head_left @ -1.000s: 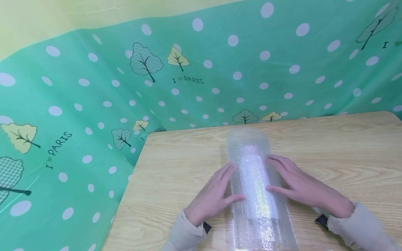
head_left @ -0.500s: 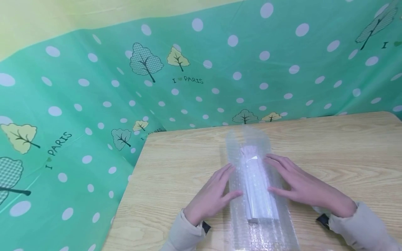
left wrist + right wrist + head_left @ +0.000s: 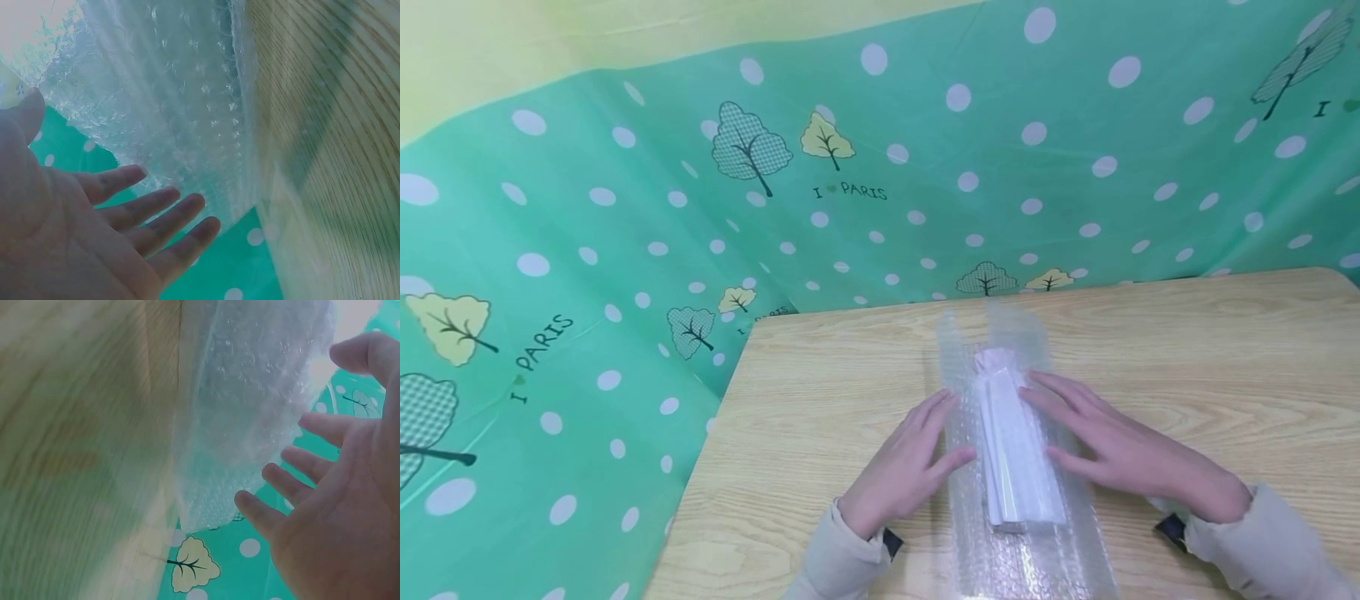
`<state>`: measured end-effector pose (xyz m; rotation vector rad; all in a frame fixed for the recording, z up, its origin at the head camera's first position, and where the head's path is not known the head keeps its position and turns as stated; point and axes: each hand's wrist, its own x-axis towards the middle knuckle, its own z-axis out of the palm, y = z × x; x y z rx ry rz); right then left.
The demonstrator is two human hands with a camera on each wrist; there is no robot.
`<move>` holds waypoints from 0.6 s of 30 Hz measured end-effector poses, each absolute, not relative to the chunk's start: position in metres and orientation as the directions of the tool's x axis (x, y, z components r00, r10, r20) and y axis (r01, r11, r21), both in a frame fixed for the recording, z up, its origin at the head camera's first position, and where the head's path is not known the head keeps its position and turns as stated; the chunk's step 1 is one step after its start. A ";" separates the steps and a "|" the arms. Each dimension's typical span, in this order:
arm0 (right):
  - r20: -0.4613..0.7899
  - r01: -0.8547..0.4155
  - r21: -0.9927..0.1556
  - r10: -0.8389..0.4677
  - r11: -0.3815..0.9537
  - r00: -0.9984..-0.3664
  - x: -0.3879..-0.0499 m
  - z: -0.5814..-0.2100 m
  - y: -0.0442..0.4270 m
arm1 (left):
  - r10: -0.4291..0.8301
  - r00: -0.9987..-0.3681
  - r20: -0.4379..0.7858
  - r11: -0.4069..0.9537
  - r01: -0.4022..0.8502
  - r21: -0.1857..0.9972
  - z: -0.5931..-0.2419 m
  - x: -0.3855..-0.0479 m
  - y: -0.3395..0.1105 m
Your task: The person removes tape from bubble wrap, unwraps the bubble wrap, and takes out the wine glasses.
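Observation:
A pale, long pleated item [image 3: 1018, 467], gathered and frilled at its far end, lies lengthwise on clear bubble wrap [image 3: 1037, 571]. Its exact kind is not plain. Both long sides of the wrap rise around it, and two separate flaps stick out at the far end. My left hand [image 3: 906, 471] is at the wrap's left side, fingers extended and thumb over the edge. On the other side, my right hand [image 3: 1120, 446] reaches over the wrap with its fingertips near the pleated item. In the wrist views the fingers are spread beside the bubble wrap [image 3: 181, 94]; firm contact is hard to tell.
The wood-grain table [image 3: 820, 392] extends to both sides of the wrap. Behind it and on the left hangs a green dotted cloth [image 3: 865, 250] with printed trees, meeting the table's back edge.
The wrap's top has parted, leaving the pleated item more plainly visible and the far end split into two flaps. My right fingertips have shifted slightly left; the left hand has barely moved.

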<state>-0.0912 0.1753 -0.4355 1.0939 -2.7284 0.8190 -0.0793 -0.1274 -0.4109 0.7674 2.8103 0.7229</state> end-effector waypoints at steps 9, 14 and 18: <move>0.221 -0.616 -0.492 -0.597 0.615 -0.772 -0.088 -0.436 0.172 | 0.502 -0.865 0.012 0.755 0.445 0.482 -0.410 -0.079 -0.127; 0.203 -0.587 -0.500 -0.573 0.636 -0.794 -0.083 -0.433 0.167 | 0.478 -0.878 0.034 0.754 0.430 0.497 -0.410 -0.079 -0.126; 0.173 -0.551 -0.498 -0.545 0.670 -0.820 -0.079 -0.431 0.164 | 0.464 -0.885 0.034 0.757 0.416 0.504 -0.411 -0.078 -0.126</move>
